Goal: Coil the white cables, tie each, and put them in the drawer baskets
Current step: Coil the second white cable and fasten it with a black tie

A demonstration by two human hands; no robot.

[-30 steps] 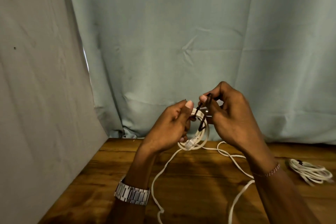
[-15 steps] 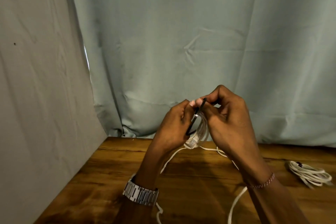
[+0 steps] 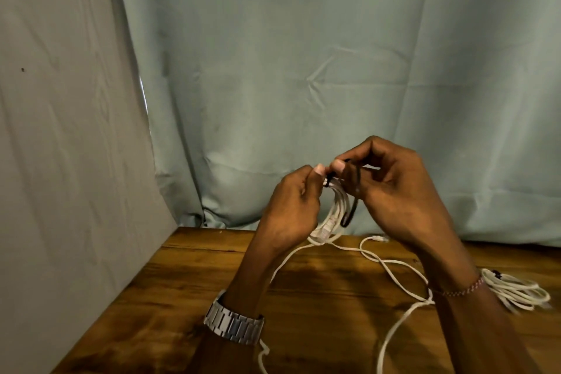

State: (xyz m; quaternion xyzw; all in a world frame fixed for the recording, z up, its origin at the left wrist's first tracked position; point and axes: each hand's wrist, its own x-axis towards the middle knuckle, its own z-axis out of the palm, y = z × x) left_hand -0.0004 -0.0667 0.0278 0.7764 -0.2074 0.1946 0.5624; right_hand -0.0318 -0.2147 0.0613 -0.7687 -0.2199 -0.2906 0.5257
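Observation:
A small coil of white cable [image 3: 334,215] hangs between both hands above the wooden table [image 3: 188,288]. My left hand [image 3: 293,209] pinches the coil at its top. My right hand [image 3: 394,191] grips a thin black tie [image 3: 352,209] that loops over the top of the coil and hangs down its right side. A loose length of white cable [image 3: 391,264] trails from the coil across the table toward me. Another white cable coil [image 3: 516,291], bound with a dark tie, lies on the table at the right, partly behind my right wrist.
Pale green curtain [image 3: 303,70] hangs behind the table and a grey cloth wall [image 3: 60,161] stands at the left. No drawer or baskets are in view. My left wrist carries a metal watch [image 3: 233,325], my right a thin bracelet [image 3: 461,290].
The hands have come closer together and risen slightly. The black tie, earlier held by its upper end, now wraps over the coil's top with its tail hanging down.

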